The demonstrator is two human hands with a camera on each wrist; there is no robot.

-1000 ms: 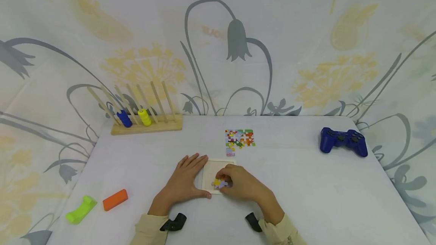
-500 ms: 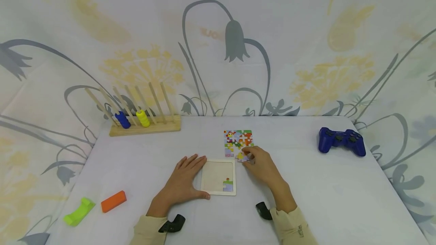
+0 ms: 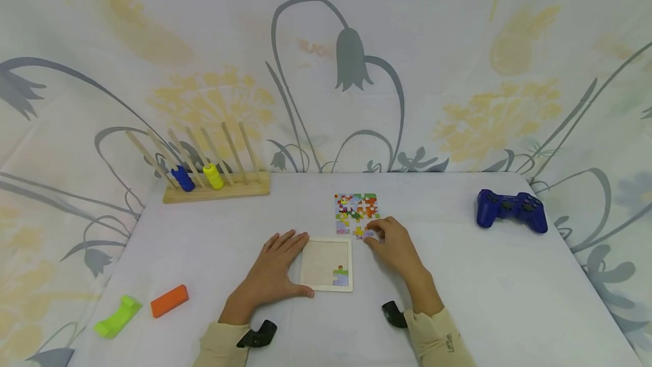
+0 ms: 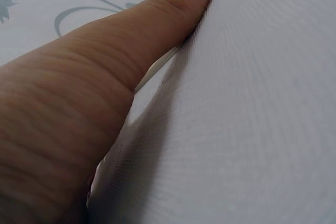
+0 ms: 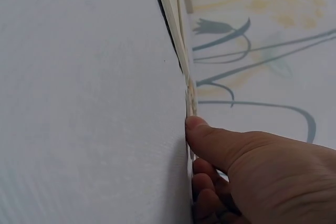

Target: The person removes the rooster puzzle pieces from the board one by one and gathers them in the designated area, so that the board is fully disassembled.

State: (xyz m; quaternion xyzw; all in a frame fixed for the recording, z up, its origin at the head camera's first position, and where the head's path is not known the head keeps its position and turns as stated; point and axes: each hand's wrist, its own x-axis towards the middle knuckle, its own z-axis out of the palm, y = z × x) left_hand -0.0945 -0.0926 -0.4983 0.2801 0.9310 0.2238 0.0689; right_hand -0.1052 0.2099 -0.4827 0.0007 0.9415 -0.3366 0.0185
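A square wooden puzzle tray [image 3: 326, 289] lies in the middle of the table, with green-and-lilac puzzle pieces [image 3: 340, 277] in its near right corner. My left hand [image 3: 270, 271] rests along the tray's left side, fingers straight and thumb stretched by the near left corner. Beyond the tray's far right corner, my right hand [image 3: 394, 245] pinches a yellow-and-lilac puzzle piece [image 3: 359, 233] between thumb and fingers, low at the table. That piece sits beside the near edge of a colourful group of puzzle pieces [image 3: 356, 203]. In the right wrist view the fingers cover most of it.
A wooden peg stand [image 3: 239, 187] with blue rings [image 3: 183, 179] and yellow rings [image 3: 213, 176] is at the back left. An orange block [image 3: 170, 301] and a green curved block [image 3: 118, 317] lie at the front left. A blue game controller [image 3: 511, 209] lies far right.
My right hand has moved from over the tray to its far right with the yellow-and-lilac piece, uncovering the pieces in the tray's corner. My left hand has stayed at the tray.
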